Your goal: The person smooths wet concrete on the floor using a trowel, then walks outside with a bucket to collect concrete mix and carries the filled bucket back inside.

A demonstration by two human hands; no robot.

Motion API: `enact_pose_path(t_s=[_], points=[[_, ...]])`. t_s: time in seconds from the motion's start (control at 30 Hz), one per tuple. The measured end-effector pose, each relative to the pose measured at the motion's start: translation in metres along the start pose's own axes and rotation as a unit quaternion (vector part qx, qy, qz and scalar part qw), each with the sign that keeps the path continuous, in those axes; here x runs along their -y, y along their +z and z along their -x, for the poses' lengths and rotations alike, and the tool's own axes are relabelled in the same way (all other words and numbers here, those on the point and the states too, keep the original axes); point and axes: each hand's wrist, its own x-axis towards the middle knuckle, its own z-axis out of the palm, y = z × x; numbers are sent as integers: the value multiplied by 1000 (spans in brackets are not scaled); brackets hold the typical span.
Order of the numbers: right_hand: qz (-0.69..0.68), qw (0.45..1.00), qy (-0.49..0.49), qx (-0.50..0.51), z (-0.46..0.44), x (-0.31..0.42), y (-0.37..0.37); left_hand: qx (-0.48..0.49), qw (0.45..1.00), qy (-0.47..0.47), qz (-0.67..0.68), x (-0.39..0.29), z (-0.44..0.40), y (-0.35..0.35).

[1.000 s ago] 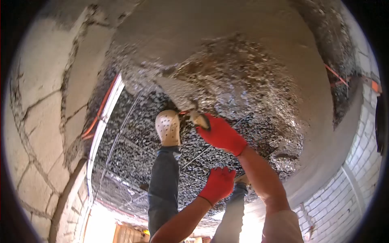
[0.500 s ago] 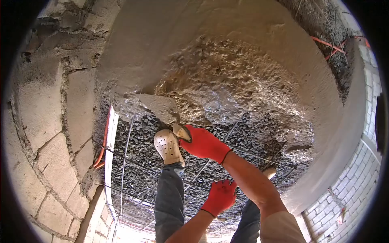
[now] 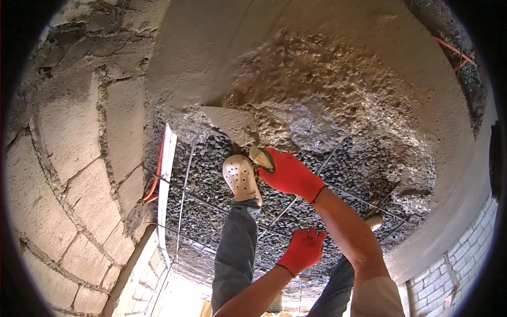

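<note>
Two masonry walls [image 3: 71,195] flank wet mortar [image 3: 211,58], gravel [image 3: 211,164] | right hand [image 3: 290,173] grips trowel [image 3: 232,124], nearer clog [image 3: 240,177] than a second ago | left hand [image 3: 304,248], fingers curled

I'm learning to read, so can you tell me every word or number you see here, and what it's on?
There are no words or numbers I can read.
The small dark mark on the left hand in its red glove is too small and blurred to tell.
I see no lettering on the trowel or the holey shoe beside it.
</note>
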Motion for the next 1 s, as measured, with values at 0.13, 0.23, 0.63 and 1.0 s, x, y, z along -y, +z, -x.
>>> enact_pose_path(t_s=[0.13,0.23,0.63,1.0], points=[[-16,1000,-4,11,7,-4,-9,31,999,5,-28,1,0,8],[-24,1000,-5,2,17,-20,-9,82,996,-7,-40,-3,-3,4],[-59,997,14,-45,104,-48,-79,177,978,-13,-113,-15,-19,8],[-170,924,33,-341,28,-5,-162,42,998,23,-41,-9,-31,-49]])
